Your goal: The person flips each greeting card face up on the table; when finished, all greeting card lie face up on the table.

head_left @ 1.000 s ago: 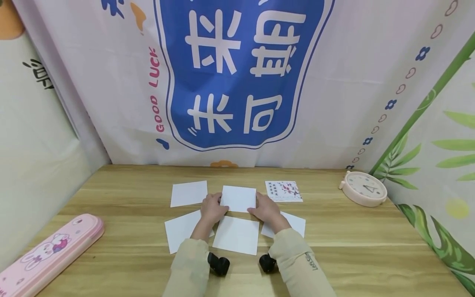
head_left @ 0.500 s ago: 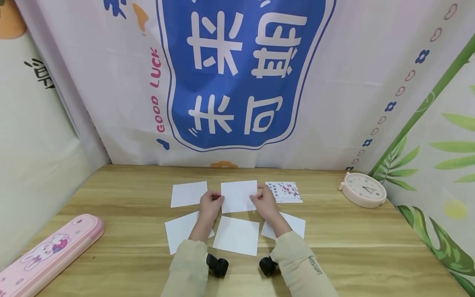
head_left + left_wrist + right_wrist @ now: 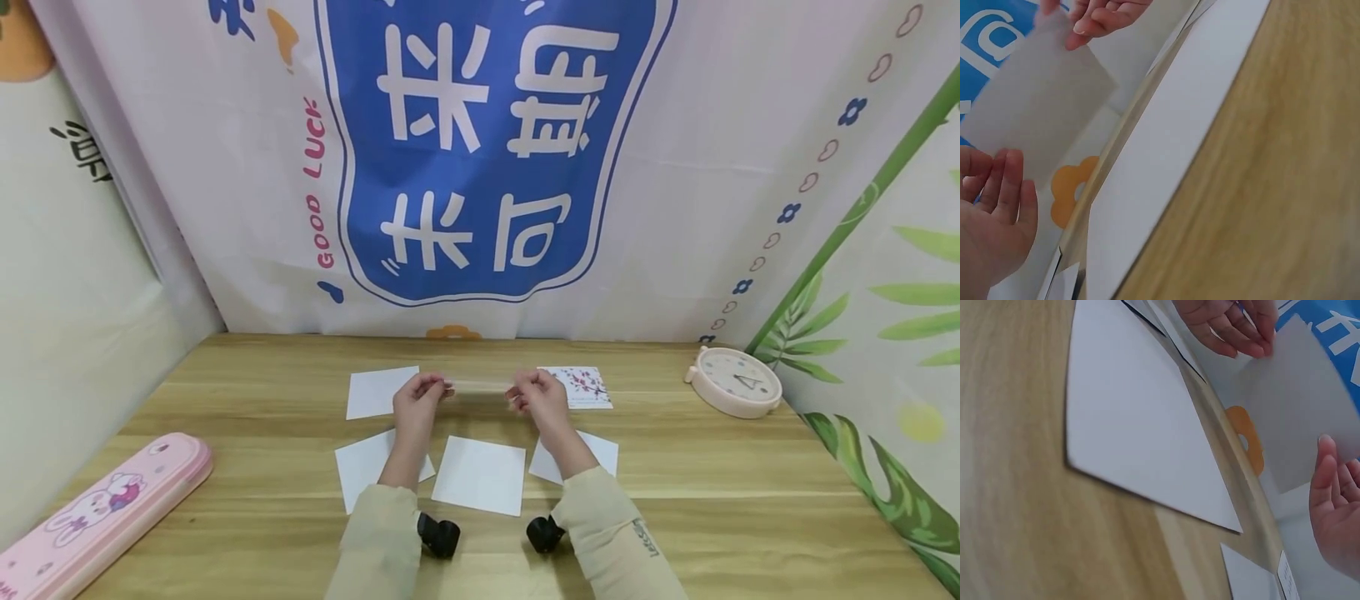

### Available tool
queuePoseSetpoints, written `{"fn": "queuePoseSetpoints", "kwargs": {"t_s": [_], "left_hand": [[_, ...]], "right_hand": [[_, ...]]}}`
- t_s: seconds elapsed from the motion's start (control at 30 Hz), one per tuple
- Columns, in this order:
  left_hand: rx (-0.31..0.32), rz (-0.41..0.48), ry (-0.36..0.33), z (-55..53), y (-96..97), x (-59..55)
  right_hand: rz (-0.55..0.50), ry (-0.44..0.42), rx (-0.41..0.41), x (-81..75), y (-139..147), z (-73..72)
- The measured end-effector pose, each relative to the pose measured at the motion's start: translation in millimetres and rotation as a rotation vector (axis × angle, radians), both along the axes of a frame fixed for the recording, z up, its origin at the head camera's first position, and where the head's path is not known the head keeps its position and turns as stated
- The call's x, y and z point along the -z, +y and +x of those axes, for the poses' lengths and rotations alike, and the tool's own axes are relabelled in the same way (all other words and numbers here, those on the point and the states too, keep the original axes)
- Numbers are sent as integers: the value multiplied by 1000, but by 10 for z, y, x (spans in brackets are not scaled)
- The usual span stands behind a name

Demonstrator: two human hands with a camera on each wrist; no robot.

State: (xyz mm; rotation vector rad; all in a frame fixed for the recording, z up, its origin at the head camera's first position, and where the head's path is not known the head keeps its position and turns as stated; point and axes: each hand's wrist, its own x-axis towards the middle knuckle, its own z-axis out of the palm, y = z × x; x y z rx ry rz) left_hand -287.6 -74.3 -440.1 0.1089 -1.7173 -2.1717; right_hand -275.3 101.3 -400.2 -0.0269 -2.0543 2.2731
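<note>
A plain white card (image 3: 1054,94) is held up off the table by both hands. In the head view the card (image 3: 480,386) is seen almost edge-on, as a thin strip between the hands. My left hand (image 3: 416,408) pinches its left side, and my right hand (image 3: 545,408) pinches its right side. The right wrist view shows the card's broad face (image 3: 1300,403), blank and light grey in shadow. Below it lies another white card (image 3: 480,477). A card printed with red blossoms and dark characters (image 3: 588,387) sits partly behind the right hand.
More white cards lie on the wooden table: one at back left (image 3: 375,393), one at front left (image 3: 365,468), one at front right (image 3: 592,454). A pink pencil case (image 3: 108,517) is at far left. A round clock (image 3: 738,382) stands at far right.
The white card has come up off the table between both hands and tilted from face-on to nearly edge-on in the head view. The other cards stay where they were.
</note>
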Motion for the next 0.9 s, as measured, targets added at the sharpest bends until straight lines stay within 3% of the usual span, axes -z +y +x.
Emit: {"fn": "queuePoseSetpoints", "kwargs": {"t_s": [0.1, 0.37, 0.57, 0.63, 0.77, 0.9], "left_hand": [[-27, -39, -48, -43, 18, 71], [-35, -135, -180, 151, 86, -200], [-65, -211, -204, 173, 93, -213], [-63, -247, -196, 167, 100, -198], [-18, -377, -155, 167, 114, -163], [57, -621, -160, 172, 114, -125]], "right_hand": [[23, -5, 20, 34, 3, -4], [123, -28, 55, 100, -5, -1], [184, 1, 69, 116, -24, 9], [251, 18, 73, 120, -22, 14], [441, 54, 51, 137, -2, 8], [586, 96, -9, 172, 17, -15]]}}
